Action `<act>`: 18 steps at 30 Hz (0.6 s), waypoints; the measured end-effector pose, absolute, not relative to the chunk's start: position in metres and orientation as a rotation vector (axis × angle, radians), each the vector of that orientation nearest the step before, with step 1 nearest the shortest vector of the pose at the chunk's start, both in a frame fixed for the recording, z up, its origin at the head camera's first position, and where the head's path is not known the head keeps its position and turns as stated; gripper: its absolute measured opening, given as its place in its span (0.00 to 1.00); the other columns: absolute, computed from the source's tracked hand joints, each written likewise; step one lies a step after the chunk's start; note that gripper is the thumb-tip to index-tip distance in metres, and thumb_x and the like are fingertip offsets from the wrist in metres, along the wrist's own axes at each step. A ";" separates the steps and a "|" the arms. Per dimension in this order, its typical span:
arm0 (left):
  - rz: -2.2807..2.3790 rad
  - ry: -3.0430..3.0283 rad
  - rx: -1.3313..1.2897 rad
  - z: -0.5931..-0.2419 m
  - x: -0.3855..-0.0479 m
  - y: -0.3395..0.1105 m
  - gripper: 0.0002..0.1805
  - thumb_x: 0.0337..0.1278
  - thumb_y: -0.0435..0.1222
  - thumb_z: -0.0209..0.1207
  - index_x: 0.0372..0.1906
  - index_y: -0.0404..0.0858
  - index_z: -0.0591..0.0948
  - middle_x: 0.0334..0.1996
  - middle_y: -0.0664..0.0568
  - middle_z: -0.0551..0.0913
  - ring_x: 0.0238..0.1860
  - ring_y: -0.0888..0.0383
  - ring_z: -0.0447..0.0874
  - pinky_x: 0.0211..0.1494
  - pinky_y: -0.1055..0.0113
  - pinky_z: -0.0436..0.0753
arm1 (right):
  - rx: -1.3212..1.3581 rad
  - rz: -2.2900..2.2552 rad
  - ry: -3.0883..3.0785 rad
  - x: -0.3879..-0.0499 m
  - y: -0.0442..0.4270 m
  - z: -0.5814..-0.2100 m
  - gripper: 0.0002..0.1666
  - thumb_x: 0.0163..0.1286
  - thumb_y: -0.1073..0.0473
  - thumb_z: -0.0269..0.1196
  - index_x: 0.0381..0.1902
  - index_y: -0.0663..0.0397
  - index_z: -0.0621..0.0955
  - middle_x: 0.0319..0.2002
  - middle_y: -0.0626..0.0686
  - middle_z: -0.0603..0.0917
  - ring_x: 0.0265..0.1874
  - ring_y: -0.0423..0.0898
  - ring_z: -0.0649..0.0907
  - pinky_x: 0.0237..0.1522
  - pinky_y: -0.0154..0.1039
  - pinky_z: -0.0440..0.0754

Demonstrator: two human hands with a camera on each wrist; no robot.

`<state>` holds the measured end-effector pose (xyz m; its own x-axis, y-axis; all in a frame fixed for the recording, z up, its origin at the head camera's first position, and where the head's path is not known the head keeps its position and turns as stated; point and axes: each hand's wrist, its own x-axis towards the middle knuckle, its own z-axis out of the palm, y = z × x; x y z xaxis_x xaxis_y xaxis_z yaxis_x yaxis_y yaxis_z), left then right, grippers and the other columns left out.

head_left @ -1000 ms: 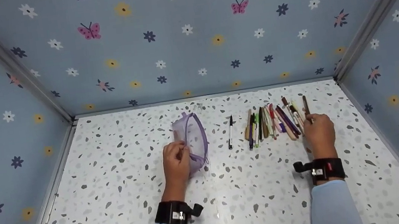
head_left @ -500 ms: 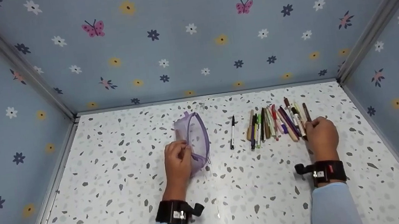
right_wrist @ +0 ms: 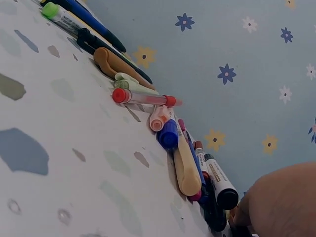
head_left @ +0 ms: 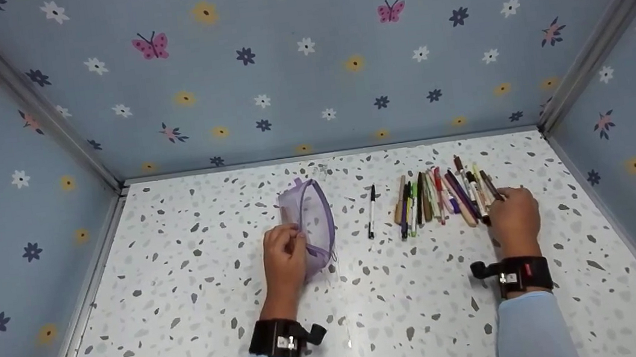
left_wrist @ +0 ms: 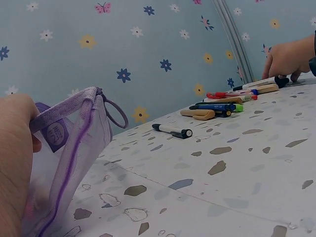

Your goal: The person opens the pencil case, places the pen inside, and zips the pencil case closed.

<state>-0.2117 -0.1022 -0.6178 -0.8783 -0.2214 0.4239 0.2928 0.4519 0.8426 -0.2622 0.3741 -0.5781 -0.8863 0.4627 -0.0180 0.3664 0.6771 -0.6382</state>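
A purple mesh pencil case [head_left: 314, 209] stands unzipped at the middle-left of the table. Its near rim is pinched by my left hand [head_left: 284, 255], and the zipper pull loop shows in the left wrist view [left_wrist: 116, 113]. My right hand [head_left: 515, 215] holds the lower end of a brown pen [head_left: 490, 184] at the right end of a row of pens; its fingertips are partly hidden. A white marker with a black end [right_wrist: 221, 182] lies close to that hand in the right wrist view. Within the row is a red pen [head_left: 439, 188].
A white pen with a black cap [head_left: 372, 211] lies alone between the pencil case and the row. Several other pens and markers lie side by side, among them a purple one [head_left: 461, 192]. Flowered panels [head_left: 306, 83] enclose the speckled table [head_left: 202, 326] at back and sides.
The brown pen has slid toward me and now tilts, its top leaning left, with my right hand shifting slightly. My left hand keeps its grip on the pencil case. The view has shifted slightly.
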 end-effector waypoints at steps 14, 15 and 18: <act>-1.413 -2.216 -0.076 -0.619 -0.213 -0.103 0.07 0.72 0.32 0.67 0.35 0.35 0.88 0.53 0.44 0.92 0.60 0.45 0.84 0.65 0.53 0.81 | -0.679 0.902 -2.774 -0.264 0.371 -0.577 0.26 0.86 0.59 0.55 0.71 0.67 0.84 0.68 0.74 0.86 0.68 0.74 0.85 0.72 0.67 0.82; -1.415 -2.217 -0.073 -0.618 -0.213 -0.103 0.07 0.72 0.32 0.67 0.35 0.35 0.88 0.53 0.45 0.92 0.60 0.46 0.84 0.65 0.53 0.81 | -0.693 0.934 -2.777 -0.264 0.371 -0.575 0.26 0.87 0.59 0.54 0.72 0.67 0.84 0.69 0.74 0.85 0.69 0.74 0.84 0.73 0.67 0.81; -1.423 -2.212 -0.073 -0.619 -0.213 -0.102 0.07 0.73 0.32 0.67 0.35 0.35 0.88 0.54 0.44 0.92 0.61 0.45 0.84 0.66 0.53 0.81 | -0.722 1.028 -2.782 -0.265 0.369 -0.569 0.27 0.89 0.58 0.51 0.74 0.68 0.82 0.72 0.74 0.83 0.72 0.72 0.82 0.76 0.65 0.80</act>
